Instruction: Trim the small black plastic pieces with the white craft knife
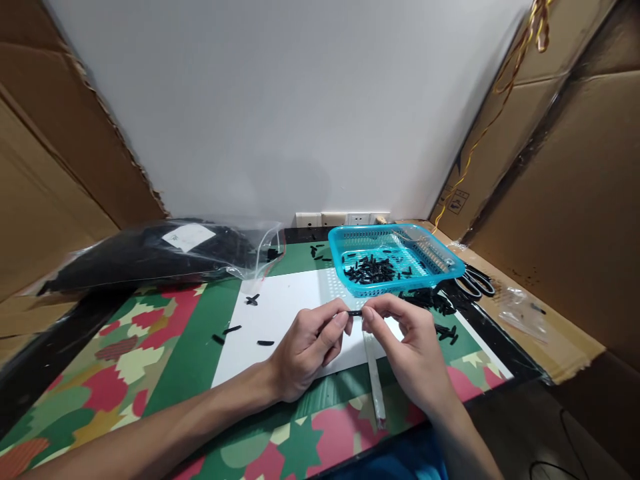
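Between the fingertips of both hands is a small, slim black piece (355, 313), held level above a white sheet (287, 303). My left hand (315, 347) pinches its left end, with the other fingers curled in. Thumb and forefinger of my right hand (407, 340) pinch the right end. Below the right hand a flat grey strip (375, 383) lies pointing toward me. Just beyond the hands, a blue plastic basket (383, 291) holds many similar black pieces (373, 269). More black pieces (445, 331) lie in a pile right of my right hand, partly behind it.
A clear bag (210, 260) full of black material lies at the back left. Loose black pieces (253, 300) are scattered on the sheet's left side. Black-handled scissors (475, 281) rest beside the basket. Cardboard walls (565, 167) stand at both sides, and wall sockets (345, 219) are behind.
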A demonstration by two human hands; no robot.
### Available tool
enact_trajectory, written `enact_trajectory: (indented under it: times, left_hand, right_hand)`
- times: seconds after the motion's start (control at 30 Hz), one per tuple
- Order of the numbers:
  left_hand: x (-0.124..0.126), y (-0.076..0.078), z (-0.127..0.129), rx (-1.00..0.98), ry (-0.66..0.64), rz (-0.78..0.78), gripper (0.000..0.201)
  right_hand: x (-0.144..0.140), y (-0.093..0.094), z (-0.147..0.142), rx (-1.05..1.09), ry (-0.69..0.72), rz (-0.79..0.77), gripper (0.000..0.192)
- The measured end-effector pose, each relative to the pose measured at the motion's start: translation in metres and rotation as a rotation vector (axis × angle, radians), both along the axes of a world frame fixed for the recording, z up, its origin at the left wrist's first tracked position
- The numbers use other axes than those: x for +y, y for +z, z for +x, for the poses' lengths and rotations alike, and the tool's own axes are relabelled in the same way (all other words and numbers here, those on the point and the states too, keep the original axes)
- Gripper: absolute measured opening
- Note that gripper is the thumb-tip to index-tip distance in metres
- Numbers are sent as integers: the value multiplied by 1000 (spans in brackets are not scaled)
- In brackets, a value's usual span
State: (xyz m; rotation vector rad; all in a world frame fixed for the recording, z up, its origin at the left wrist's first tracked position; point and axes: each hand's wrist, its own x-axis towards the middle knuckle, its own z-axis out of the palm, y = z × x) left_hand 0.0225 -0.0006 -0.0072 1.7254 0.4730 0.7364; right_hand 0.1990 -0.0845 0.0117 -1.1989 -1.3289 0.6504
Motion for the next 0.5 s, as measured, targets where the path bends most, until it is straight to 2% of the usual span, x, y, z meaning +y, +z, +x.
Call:
enact_trajectory:
  times: [0.27,0.5]
  left_hand:
    - [0,-4,-3,31,2,14,45]
    - [-3,-3,-3,34,10,39,45]
  right_hand:
    - [-1,-4,0,18,19,-10,28]
    - [0,-6,0,8,-5,-28,30]
